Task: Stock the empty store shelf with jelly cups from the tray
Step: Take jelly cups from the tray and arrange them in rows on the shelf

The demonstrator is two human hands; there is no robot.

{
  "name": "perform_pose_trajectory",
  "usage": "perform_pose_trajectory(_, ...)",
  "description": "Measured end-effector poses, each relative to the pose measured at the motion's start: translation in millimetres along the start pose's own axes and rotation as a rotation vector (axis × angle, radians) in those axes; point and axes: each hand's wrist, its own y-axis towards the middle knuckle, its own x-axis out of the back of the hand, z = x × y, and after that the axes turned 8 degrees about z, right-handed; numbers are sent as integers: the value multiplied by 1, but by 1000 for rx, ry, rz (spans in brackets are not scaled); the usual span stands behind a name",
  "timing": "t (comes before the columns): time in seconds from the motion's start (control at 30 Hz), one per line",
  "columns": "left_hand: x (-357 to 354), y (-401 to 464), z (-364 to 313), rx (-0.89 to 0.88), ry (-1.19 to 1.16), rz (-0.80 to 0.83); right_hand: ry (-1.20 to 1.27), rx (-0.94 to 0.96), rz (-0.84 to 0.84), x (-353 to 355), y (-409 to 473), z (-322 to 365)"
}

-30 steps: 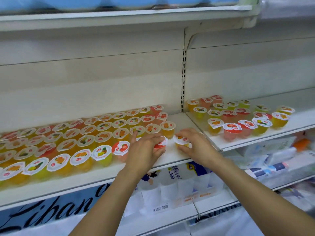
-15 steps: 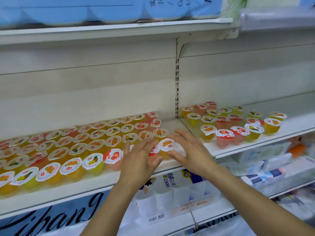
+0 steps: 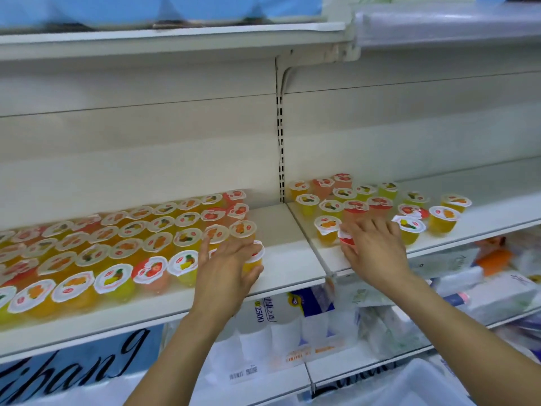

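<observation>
A cream shelf (image 3: pixel 292 259) runs across in two sections, joined just right of middle below a slotted upright (image 3: pixel 280 159). On the left section, jelly cups (image 3: pixel 123 247) stand upright in close rows from the back wall to near the front edge. On the right section a looser cluster (image 3: pixel 366 200) stands.

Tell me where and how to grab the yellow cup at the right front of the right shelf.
Pinch the yellow cup around its clear wall just under the lid rim, coming from above and the front. It stands upright, apart from its neighbours, and the wider foil lid overhangs the wall, so fingers under the rim should not slip.
</observation>
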Motion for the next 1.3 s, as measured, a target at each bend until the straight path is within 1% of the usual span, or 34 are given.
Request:
perform_pose_trajectory(0.07, 0, 1, -1, 14, -5, -25, 63, 35, -43, -4, -2, 3)
perform_pose_trajectory(0.17, -1, 2, -4, 25, -27, -69, 209, 175, -89, -4, -4, 24)
perform_pose_trajectory(0.27, 0, 2, -7, 51, -35, -74, 328, 315, -85, 3, 0, 58)
perform_pose_trajectory(0.4, 3, 1, -8, 56, -42, -62, 368, 425, -20, 1, 8, 90)
perform_pose_trajectory(0.47, 3, 1, -9, 53, -45, -65, 400, 431, 7, -4, 10, 95)
perform_pose_trajectory(0.63, 3, -1, -11, 87, -49, -64, 431, 456, 4, -8, 15, 94)
perform_pose_trajectory(0.73, 4, -1, -15, 128, -41, -22, 461, 461, 50, -6, 12, 85)
perform_pose_trajectory(0.83, 5, -1, -19, 196, -98, 17, 494, 356, 36, 2, 16, 57)
perform_pose_trajectory(0.93, 17, 6, -21, 277, -238, -6, 418, 230, 38, 5, 34, 18)
perform_pose_trajectory(1.0, 25, 14, -18, 341, -335, -52, 425, 227, 107, 9, 44, 3)
perform_pose_trajectory(1.03, 28, 19, -15, 353, -350, -74, 443, 244, 154, 10, 48, 1)
perform_pose_trajectory(1.07, 30, 24, -13, 353, -328, -62, 458, 261, 193, 10, 50, 1)
perform_pose_trajectory(1.1, 31, 29, -11, 348, -278, -13, 470, 273, 215, 9, 52, 2)
perform_pose_trajectory(1.17, 31, 39, -6, 316, -180, 115, 496, 277, 207, 4, 57, 6)
perform_pose_trajectory(1.3, 34, 54, 8, 291, -124, 261, 541, 259, 187, -8, 70, 16)
